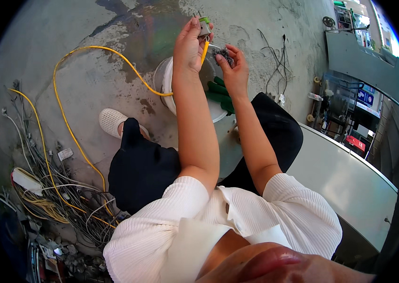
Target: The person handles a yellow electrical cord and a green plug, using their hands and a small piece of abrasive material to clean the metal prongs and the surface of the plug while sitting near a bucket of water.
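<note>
My left hand (188, 45) grips a grey and green plug (203, 27) with metal prongs, raised above a white bucket (167, 101), with a yellow cord (205, 51) hanging from it. A little to the right, my right hand (233, 66) pinches a grey, curly scouring pad (220, 54) between thumb and fingers. Dark green gloves (217, 96) lie in or across the bucket below my hands, partly hidden by my forearms.
A tangle of cables (62, 198) with a white power strip (26, 180) lies at lower left. Loose wires (275, 61) lie beyond the bucket. At right stand a grey-white cabinet (341, 184) and a cluttered rack (350, 108). A yellow cord (100, 48) loops across the concrete floor.
</note>
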The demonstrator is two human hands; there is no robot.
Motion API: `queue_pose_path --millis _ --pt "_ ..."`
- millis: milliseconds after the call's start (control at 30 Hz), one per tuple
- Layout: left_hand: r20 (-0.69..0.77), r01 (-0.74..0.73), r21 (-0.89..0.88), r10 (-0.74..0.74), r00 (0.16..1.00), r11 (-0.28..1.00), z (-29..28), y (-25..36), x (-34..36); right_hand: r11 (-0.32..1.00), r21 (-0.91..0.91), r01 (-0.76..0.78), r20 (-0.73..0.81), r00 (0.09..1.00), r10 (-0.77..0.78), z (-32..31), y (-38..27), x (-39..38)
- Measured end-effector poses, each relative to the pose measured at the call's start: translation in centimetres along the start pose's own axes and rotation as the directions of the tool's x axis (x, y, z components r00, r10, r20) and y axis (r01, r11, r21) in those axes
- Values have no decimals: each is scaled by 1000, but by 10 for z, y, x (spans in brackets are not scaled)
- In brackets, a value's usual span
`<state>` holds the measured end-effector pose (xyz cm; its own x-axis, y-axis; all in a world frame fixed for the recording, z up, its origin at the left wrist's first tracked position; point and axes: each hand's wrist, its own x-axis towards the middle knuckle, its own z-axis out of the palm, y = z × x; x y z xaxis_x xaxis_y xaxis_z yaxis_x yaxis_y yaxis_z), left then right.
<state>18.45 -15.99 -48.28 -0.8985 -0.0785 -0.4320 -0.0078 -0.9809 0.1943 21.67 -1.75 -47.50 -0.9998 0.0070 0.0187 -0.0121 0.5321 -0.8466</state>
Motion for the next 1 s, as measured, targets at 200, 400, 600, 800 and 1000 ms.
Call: queue_pose_path --millis 200,400,600,800,1000 --pt "-10 -46 -50 46 999 998 13 -6 -3 944 179 276 -143 957 -253 37 -72 46" --pt "50 -47 -182 56 997 982 24 -9 -3 964 209 165 -108 984 -145 33 -64 82" --pt "22 -50 -295 60 998 954 15 -13 2 951 -47 305 -1 952 -305 31 -73 58" --pt "7 1 -175 1 1000 985 12 -19 6 928 367 -67 -4 997 74 25 -65 72" --pt "-55 -97 -178 88 995 979 13 -19 4 969 37 245 180 952 -247 23 -63 55"
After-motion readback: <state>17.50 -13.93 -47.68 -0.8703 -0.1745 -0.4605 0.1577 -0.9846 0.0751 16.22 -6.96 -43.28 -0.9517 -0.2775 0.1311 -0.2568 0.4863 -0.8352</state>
